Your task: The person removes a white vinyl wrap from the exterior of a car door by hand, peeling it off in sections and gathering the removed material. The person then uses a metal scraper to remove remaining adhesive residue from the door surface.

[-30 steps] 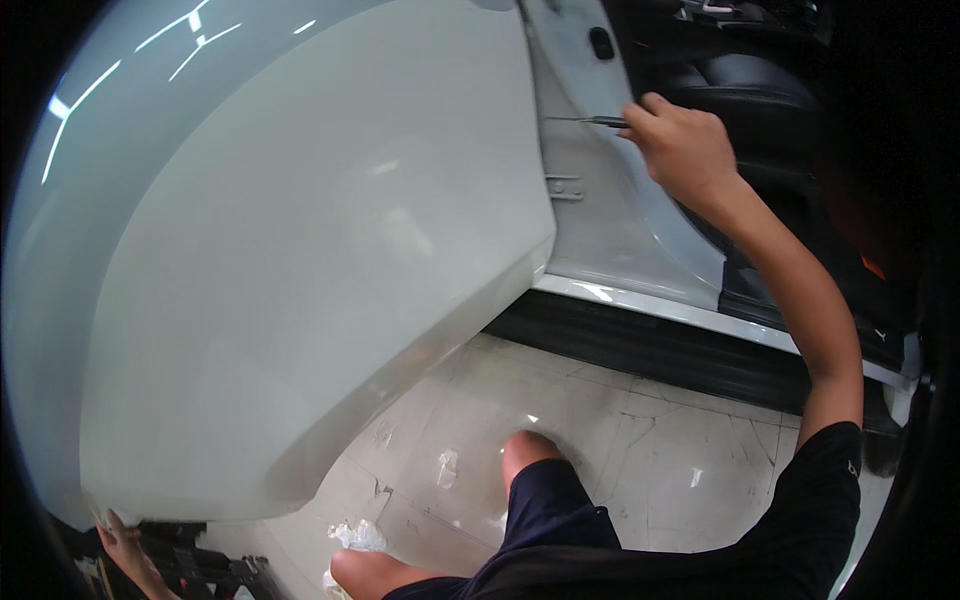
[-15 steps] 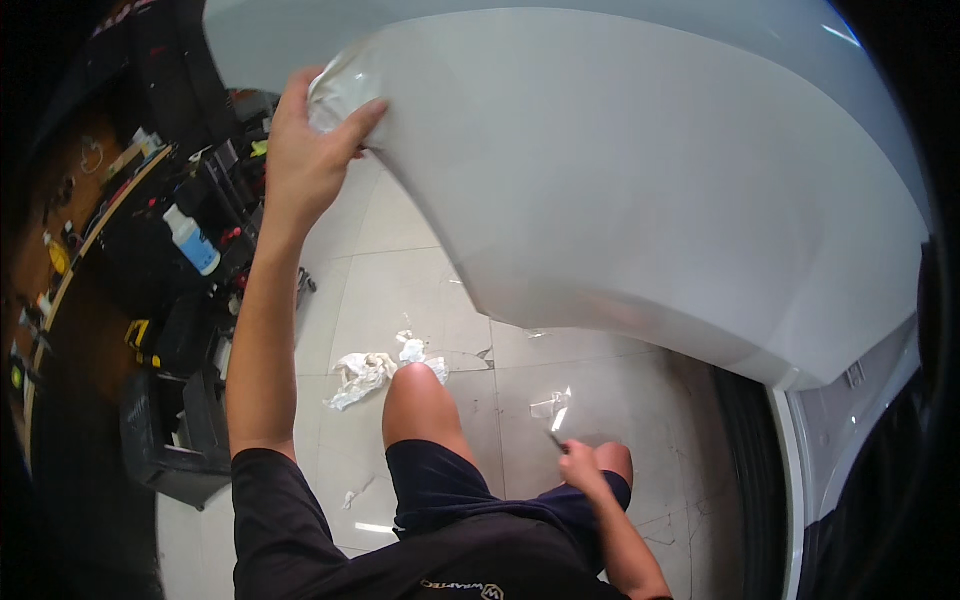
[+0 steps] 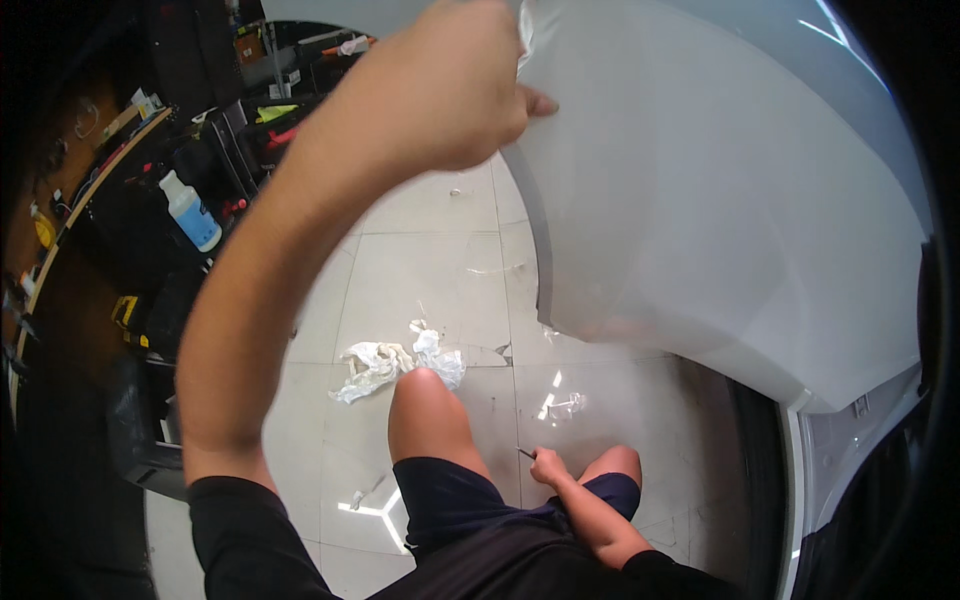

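Observation:
My left hand (image 3: 440, 90) is raised close to the camera and pinches a shiny edge of clear film (image 3: 524, 35) at the rim of a white car fender (image 3: 720, 220). The fender's dark curved edge (image 3: 532, 230) runs down below that hand. My right hand (image 3: 550, 467) hangs low between my bare knees, closed on a thin dark tool (image 3: 526, 454) that points left over the floor tiles. It is well away from the fender.
Crumpled white film scraps (image 3: 390, 362) lie on the pale tiled floor in front of my left knee (image 3: 425, 400). A white and blue bottle (image 3: 190, 210) stands on a dark tool cart (image 3: 150, 300) at left. The car's sill (image 3: 790, 470) is at right.
The view swung from the car door to the fender. My right hand dropped from the door to my knees with the tool. My left hand rose to the fender edge and came nearer.

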Tool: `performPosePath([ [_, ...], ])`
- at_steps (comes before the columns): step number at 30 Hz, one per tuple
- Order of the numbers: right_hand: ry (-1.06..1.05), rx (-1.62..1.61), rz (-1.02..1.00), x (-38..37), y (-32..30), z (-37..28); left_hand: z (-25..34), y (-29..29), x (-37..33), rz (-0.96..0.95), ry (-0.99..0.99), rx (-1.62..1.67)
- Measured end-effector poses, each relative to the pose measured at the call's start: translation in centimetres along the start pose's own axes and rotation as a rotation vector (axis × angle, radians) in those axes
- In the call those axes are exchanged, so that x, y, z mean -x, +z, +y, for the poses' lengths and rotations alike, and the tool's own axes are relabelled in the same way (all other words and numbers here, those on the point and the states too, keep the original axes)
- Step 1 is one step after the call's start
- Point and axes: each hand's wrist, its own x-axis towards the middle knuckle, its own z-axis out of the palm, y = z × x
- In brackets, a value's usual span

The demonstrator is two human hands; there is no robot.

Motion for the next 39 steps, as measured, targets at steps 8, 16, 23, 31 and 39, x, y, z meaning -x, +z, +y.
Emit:
performPosePath([
  [8,-0.055,-0.266,0.067,3.3,-0.4,-2.8,-0.6,-2.0,2.1,-0.119,0.125,0.212],
  [16,-0.222,-0.816,0.156,10.0,-12.2,-12.9,-1.8,-2.4,-0.5,-0.283,0.090,0.246],
  [23,-0.470,-0.849,0.166,13.6,-21.2,-21.3,-5.7,-1.4,-2.5,-0.309,0.513,0.417],
  [31,-0.491,-0.812,0.093,14.6,-23.4,-23.0,-5.5,-2.2,-3.4,-0.402,0.425,0.376],
  [39,-0.723,-0.935,0.234,16.1,-26.7,-25.9,-5.0,-3.4,-2.8,-0.391,0.353,0.278],
])
